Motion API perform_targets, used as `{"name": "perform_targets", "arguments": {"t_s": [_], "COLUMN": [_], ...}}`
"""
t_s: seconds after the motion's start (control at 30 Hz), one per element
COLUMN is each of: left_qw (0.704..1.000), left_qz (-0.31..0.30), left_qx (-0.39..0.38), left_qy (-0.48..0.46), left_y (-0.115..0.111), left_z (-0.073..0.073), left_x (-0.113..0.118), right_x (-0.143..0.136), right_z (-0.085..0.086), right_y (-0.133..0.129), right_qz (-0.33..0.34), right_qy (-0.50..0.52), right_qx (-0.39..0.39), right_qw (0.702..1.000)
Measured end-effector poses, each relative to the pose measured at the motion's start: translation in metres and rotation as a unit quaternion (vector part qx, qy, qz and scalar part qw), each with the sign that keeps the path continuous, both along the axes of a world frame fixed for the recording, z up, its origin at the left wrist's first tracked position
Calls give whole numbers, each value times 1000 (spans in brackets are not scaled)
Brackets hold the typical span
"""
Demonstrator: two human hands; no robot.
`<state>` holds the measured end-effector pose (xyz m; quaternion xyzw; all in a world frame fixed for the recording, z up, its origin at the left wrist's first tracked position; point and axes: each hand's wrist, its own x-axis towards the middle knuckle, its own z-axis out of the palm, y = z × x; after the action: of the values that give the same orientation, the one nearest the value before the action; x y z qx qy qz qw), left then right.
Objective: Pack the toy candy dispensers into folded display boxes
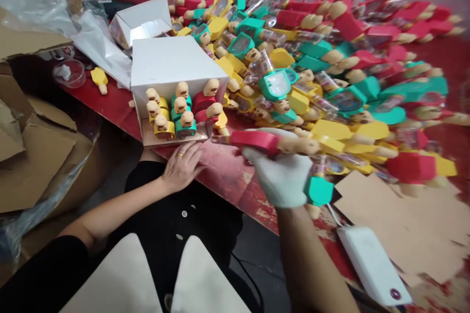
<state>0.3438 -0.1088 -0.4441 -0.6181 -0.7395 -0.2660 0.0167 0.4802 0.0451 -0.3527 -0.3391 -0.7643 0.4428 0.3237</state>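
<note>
Fingers of right hand [283,176] grip red animal-headed toy [257,142]; left hand [182,165], fingers loosely spread, beside white box [172,61], ten o'clock. I'd keep hold steady.

Soft, middling light falls around us, perhaps from overhead. Glare catches the plastic sheeting [99,49] at ten o'clock, and shadow pools beneath the tabletop [231,171] toward six. The gloved right hand [282,181] at four o'clock is blurred, and so is the red toy [253,141] it grips. Out at three, the toys [418,89] look stretched and slightly out of focus.
</note>
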Motion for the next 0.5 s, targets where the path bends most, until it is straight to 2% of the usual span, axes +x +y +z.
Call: {"name": "perform_targets", "arguments": {"t_s": [0.1,0.2,0.3,0.33,0.43,0.5], "left_qw": [995,990,991,992,995,997], "left_qz": [-5,-3,-8,-11,-23,-24], "left_qx": [-47,-71,-66,-61,-40,-7], "left_qy": [89,121,116,109,88,66], "left_y": [-1,4,5,4,-1,-3], "left_z": [-9,-15,-16,-15,-9,-3], "left_x": [-19,-24,-23,-22,-24,-27], "right_x": [-24,-40,-55,-61,-74,-73], "right_z": [-20,-29,-29,-29,-31,-36], "right_y": [15,37,48,46,28,21], "right_qz": [55,108,197,204,138,84], "right_qy": [25,-59,-147,-173,-217,-185], "right_qx": [12,91,192,218,271,302], "right_qw": [998,988,950,939,927,932]}}
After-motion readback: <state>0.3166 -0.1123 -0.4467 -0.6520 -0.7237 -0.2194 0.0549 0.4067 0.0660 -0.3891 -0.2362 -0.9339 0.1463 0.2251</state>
